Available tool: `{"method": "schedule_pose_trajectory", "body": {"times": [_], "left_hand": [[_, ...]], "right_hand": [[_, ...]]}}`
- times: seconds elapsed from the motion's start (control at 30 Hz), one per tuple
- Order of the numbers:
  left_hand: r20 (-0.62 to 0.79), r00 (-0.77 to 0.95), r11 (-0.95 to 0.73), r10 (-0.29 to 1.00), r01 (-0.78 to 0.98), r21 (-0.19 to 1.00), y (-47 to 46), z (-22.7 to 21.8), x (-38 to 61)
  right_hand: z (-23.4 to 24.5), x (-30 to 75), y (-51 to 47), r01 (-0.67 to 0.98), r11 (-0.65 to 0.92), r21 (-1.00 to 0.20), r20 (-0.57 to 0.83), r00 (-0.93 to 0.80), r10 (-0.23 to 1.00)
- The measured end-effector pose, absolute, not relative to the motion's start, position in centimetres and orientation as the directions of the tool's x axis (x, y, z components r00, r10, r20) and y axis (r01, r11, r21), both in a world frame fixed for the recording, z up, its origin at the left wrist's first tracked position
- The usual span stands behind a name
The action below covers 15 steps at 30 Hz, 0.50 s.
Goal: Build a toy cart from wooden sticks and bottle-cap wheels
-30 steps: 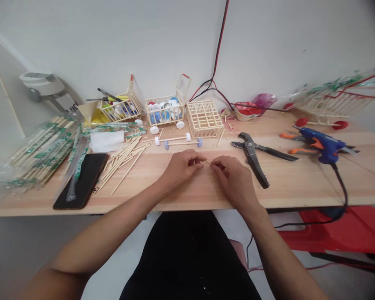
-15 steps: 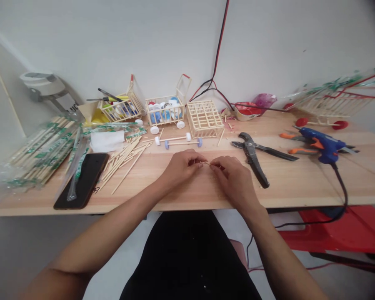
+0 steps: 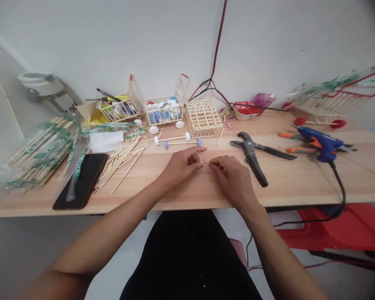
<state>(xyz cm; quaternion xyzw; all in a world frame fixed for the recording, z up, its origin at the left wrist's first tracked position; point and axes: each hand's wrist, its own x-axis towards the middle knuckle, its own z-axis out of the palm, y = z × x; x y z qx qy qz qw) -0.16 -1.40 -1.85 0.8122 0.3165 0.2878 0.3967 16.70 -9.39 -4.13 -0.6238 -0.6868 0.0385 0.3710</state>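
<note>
Over the middle of the wooden table, my right hand pinches a short piece of thin wooden stick between thumb and fingertips. Just left of it, my left hand has its thumb and index finger apart, the index stretched out to the right; the other fingers are curled. The stick's free end points toward my left thumb, and I cannot tell if they touch. Behind my hands lie wheel-and-axle pairs with white and lilac wheels. A latticed stick box stands beyond them.
Loose sticks, a phone and bagged sticks lie left. Right are black cutters and a blue glue gun with its cord hanging over the edge. Small stick carts line the wall; a red-handled cart stands far right.
My left index finger has lifted and straightened away from its thumb, opening the pinch. My right hand keeps its hold on the small stick and has hardly moved.
</note>
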Motion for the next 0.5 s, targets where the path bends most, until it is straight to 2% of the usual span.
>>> {"method": "schedule_pose_trajectory", "body": {"times": [0.3, 0.5], "left_hand": [[0.238, 0.702, -0.545, 0.672, 0.251, 0.800, -1.32, -1.70, -0.27], [0.203, 0.656, -0.477, 0.727, 0.270, 0.837, -1.20, -1.97, -0.25]], "right_hand": [[-4.01, 16.64, -9.50, 0.832, 0.239, -0.500, 0.458, 0.019, 0.889], [-4.08, 16.69, -9.42, 0.831, 0.231, -0.506, 0.468, 0.039, 0.883]]}}
